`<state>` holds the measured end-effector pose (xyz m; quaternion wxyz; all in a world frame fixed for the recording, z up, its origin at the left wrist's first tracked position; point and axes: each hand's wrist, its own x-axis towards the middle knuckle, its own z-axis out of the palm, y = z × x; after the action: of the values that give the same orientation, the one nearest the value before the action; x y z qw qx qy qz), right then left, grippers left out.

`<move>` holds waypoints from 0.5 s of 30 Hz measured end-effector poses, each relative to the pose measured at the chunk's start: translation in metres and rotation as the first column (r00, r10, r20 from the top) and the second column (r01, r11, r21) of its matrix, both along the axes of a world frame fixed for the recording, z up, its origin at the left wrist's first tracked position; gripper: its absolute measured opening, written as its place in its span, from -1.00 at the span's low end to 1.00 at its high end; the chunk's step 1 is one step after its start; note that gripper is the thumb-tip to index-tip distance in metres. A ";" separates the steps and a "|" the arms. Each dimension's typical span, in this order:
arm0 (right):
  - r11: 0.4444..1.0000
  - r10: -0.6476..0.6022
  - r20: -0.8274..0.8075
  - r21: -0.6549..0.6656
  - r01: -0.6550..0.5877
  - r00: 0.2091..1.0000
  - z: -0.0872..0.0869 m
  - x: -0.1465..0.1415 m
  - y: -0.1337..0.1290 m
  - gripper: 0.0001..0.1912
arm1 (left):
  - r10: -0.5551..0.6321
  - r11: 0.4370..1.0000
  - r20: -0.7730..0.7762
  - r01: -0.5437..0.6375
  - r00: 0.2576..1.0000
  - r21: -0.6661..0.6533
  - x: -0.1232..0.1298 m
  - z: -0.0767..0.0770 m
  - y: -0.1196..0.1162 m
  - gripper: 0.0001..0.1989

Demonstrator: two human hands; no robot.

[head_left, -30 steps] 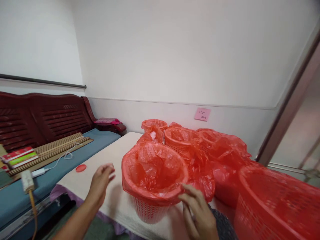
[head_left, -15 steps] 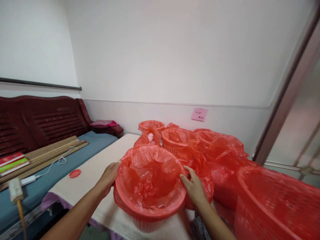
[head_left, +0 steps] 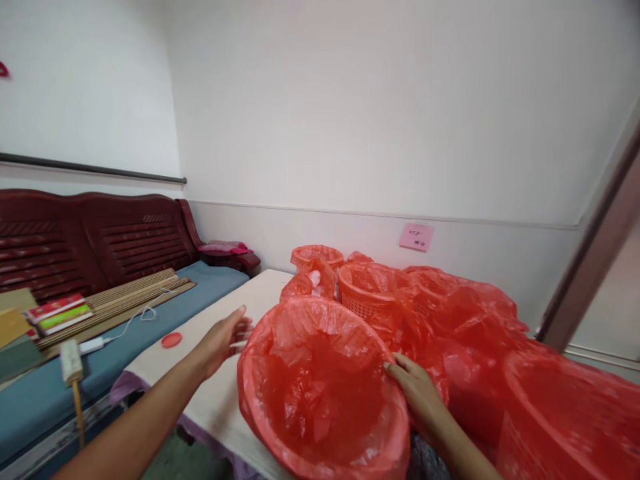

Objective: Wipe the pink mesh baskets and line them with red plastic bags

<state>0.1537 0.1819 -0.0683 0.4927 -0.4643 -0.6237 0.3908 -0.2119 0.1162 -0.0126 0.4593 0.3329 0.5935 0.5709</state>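
A red plastic basket (head_left: pixel 401 417) stands in front of me at the table's near side, tilted toward me. A thin red plastic bag (head_left: pixel 325 373) lines its inside and is folded over the rim. My right hand (head_left: pixel 416 387) grips the rim on the right side, thumb on top and the other fingers partly hidden. To the left of the basket, my left hand (head_left: pixel 226 340) is open, fingers spread and pointing toward the rim, holding nothing.
Behind and right stand several more red bag-lined baskets (head_left: pixel 367 303), with a large basket (head_left: pixel 530 407) at the right edge. A red lid (head_left: pixel 171 340) lies on the cloth-covered table (head_left: pixel 220 400). Left is a wooden bench (head_left: pixel 140 247) with a power strip (head_left: pixel 71 363).
My left hand has let go of the basket's left rim and opened. The basket has tipped toward me and appears lower and further right. The view has turned left.
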 end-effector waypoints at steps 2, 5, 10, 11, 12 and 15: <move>0.991 0.070 -0.071 -0.110 -0.078 0.995 -0.003 0.000 0.003 -0.74 | 0.024 0.996 -0.100 -0.016 0.995 0.085 0.005 0.016 0.016 -0.54; 0.981 0.091 -0.123 -0.161 -0.111 0.988 -0.011 0.002 0.006 -0.73 | 0.001 0.987 -0.216 0.034 0.976 0.155 0.018 0.026 0.031 -0.63; 0.969 0.078 -0.168 -0.220 -0.114 0.983 -0.015 -0.002 0.003 -0.71 | -0.012 0.980 -0.186 0.049 0.982 0.191 0.028 0.010 0.024 -0.74; 0.967 0.070 -0.181 -0.228 -0.111 0.981 -0.014 -0.004 0.001 -0.69 | -0.015 0.982 -0.153 0.043 0.988 0.181 0.027 0.005 0.020 -0.72; 0.966 0.070 -0.198 -0.232 -0.116 0.978 -0.013 -0.006 0.000 -0.69 | -0.029 0.985 -0.113 0.047 0.993 0.164 0.026 0.001 0.016 -0.70; 0.957 0.101 -0.252 -0.238 -0.163 0.962 -0.009 -0.012 -0.002 -0.69 | -0.120 0.989 0.025 0.118 0.992 0.090 0.022 -0.008 0.006 -0.70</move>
<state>0.1420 0.1804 -0.0773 0.4721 -0.4308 -0.5344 0.5531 -0.1896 0.1219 -0.0205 0.4863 0.3792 0.5399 0.5729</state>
